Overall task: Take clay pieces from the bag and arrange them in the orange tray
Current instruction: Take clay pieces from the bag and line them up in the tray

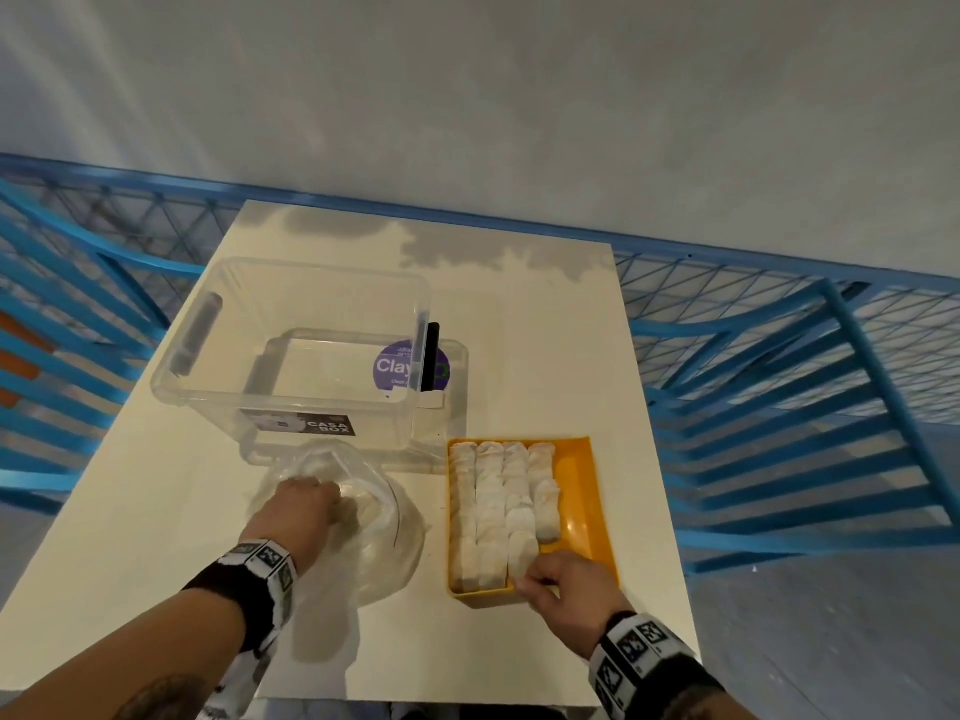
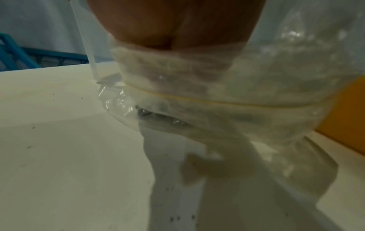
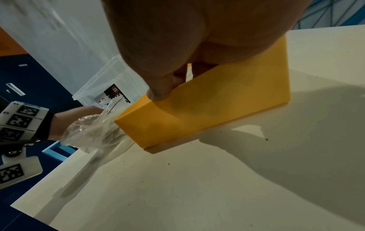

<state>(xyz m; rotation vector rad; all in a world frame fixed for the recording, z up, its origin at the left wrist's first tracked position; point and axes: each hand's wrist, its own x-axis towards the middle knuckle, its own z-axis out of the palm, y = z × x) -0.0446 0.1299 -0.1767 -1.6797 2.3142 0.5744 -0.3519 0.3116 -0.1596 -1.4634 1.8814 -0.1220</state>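
Note:
The orange tray (image 1: 582,491) (image 3: 217,101) stands at the table's near right. Several whitish clay pieces (image 1: 491,501) lie in it in rows that fill its left part. My right hand (image 1: 545,579) (image 3: 187,31) is at the tray's near edge. Its fingers curl onto the nearest clay piece (image 1: 522,553) of the third row, and its thumb (image 3: 158,93) presses on the rim. Left of the tray sits the clear plastic bag (image 1: 384,537) (image 2: 237,87) (image 3: 92,132). My left hand (image 1: 306,506) (image 2: 177,23) reaches into its mouth with the fingers hidden by plastic.
A clear storage box (image 1: 291,356) stands behind the bag on a clear lid with a purple Clay sticker (image 1: 395,366). The cream table (image 1: 545,330) ends just right of the tray. Blue railings (image 1: 779,407) run along both sides and the back.

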